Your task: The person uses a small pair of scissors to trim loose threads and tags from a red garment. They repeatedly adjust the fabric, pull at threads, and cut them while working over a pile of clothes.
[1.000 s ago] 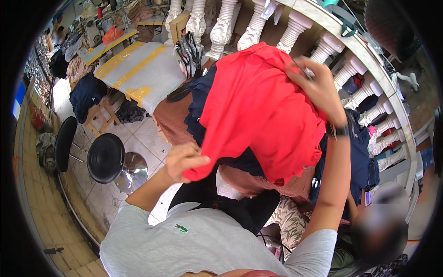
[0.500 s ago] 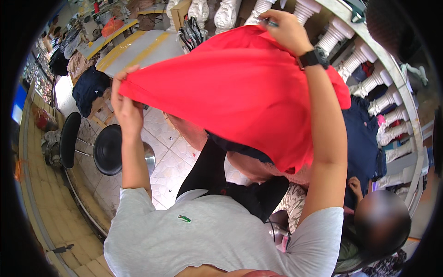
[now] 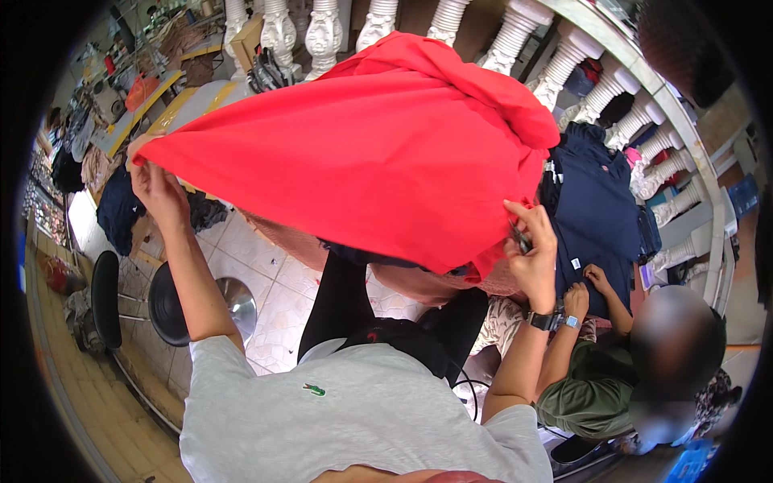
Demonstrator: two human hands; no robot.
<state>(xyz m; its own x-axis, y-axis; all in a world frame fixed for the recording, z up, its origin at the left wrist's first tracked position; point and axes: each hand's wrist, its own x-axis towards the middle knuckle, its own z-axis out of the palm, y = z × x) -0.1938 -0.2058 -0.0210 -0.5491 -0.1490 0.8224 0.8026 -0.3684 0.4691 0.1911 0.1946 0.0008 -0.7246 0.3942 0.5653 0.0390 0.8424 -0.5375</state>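
Two hands are holding a red cloth (image 3: 362, 153) spread over a pinkish cover (image 3: 403, 283).
The left hand (image 3: 161, 193) is pinching its far-left corner; the right hand's (image 3: 533, 245) fingers are closing around a small dark tool (image 3: 521, 238) by its right edge, and whether they are also gripping cloth is unclear. The wearer's grey shirt (image 3: 338, 435) is showing a green emblem (image 3: 314, 390); navy clothes (image 3: 596, 193) at right are bearing a white tag (image 3: 576, 263), too small to read.

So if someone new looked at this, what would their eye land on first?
Probably the big red cloth, stretched across the middle, its left corner pinched in the left hand. Then the right hand, at the cloth's lower right, with a small dark tool. Behind, white balusters line the top and curve down the right side.
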